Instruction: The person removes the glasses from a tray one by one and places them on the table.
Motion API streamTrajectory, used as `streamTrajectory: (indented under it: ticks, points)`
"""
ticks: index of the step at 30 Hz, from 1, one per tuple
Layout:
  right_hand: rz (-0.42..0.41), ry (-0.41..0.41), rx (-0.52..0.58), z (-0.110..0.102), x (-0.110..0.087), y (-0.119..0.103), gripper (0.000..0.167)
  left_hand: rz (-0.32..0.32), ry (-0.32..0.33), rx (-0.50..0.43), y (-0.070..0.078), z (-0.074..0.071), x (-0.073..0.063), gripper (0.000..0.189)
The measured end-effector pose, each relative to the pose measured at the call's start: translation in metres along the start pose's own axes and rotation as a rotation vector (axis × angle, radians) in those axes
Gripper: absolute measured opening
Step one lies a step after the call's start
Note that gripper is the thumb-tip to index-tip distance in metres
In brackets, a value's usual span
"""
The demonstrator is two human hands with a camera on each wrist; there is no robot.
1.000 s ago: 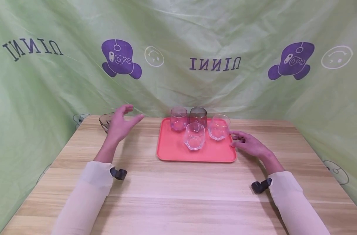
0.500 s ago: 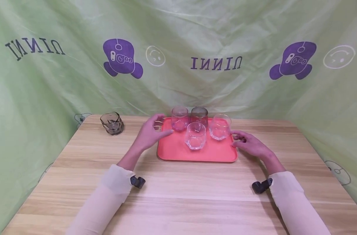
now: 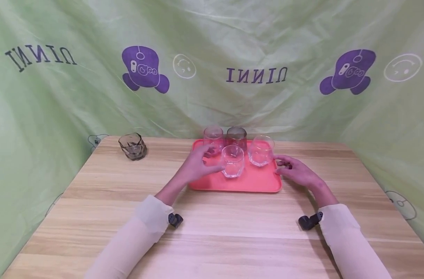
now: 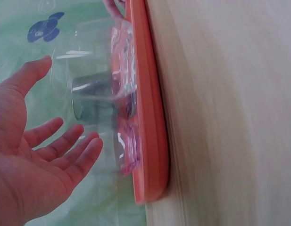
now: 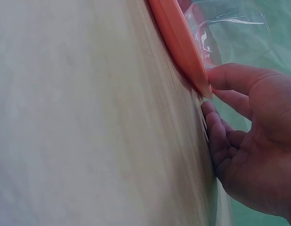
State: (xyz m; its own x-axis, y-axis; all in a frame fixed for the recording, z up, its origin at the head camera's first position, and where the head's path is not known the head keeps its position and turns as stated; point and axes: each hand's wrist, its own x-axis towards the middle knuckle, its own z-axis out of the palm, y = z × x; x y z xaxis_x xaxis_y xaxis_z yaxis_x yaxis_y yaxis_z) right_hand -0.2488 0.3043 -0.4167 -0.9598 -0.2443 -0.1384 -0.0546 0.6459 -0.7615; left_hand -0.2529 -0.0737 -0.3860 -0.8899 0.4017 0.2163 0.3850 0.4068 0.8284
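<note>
My left hand [image 3: 198,166] reaches over the left part of the red tray [image 3: 253,184], fingers spread. Its thumb and fingers stand around the near side of a clear faceted glass [image 3: 232,162]; in the left wrist view a gap shows between the fingers and the glass [image 4: 79,47]. My right hand [image 3: 297,172] holds the tray's right edge, the thumb [image 5: 220,77] at the rim and the other fingers bent low beside it. Also on the tray are a pinkish glass [image 3: 213,135], a smoky grey glass [image 3: 236,133] and another clear glass [image 3: 261,153].
A dark, faceted tumbler [image 3: 133,147] stands apart on the wooden table [image 3: 232,232], at the back left. Behind the table hangs a green printed curtain [image 3: 212,100]. Several glasses stand close together on the tray.
My left hand has moved right, from beside the dark tumbler to the tray and over to the front clear glass. The right hand stays at the tray's edge.
</note>
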Motion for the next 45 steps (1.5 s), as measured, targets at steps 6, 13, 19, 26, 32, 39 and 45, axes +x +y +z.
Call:
streamTrajectory:
  ticks: [6, 13, 19, 26, 32, 39, 45]
  points:
    - [0.005, 0.004, 0.010, 0.005, 0.003, -0.001, 0.056, -0.003, -0.005, 0.047, 0.003, 0.009, 0.001, 0.082]
    - [0.014, 0.019, -0.004, 0.003, 0.002, 0.000, 0.056, 0.018, -0.034, 0.039, 0.004, 0.023, 0.011, 0.082]
    - [0.015, 0.018, -0.015, 0.002, 0.001, -0.001, 0.056, 0.046, -0.044, -0.019, 0.004, 0.032, 0.017, 0.077]
    - [0.004, 0.019, -0.022, 0.001, 0.003, -0.003, 0.055, -0.013, -0.036, -0.024, 0.005, 0.038, 0.019, 0.082]
    - [0.007, 0.019, -0.022, 0.000, 0.002, -0.005, 0.056, -0.027, -0.023, -0.011, 0.004, 0.040, 0.022, 0.077]
    - [0.010, 0.017, -0.005, 0.003, 0.002, -0.003, 0.056, -0.052, -0.008, 0.013, 0.004, 0.042, 0.021, 0.077]
    - [0.011, 0.022, -0.021, 0.002, 0.001, -0.001, 0.055, -0.064, 0.001, 0.032, 0.005, 0.043, 0.022, 0.080]
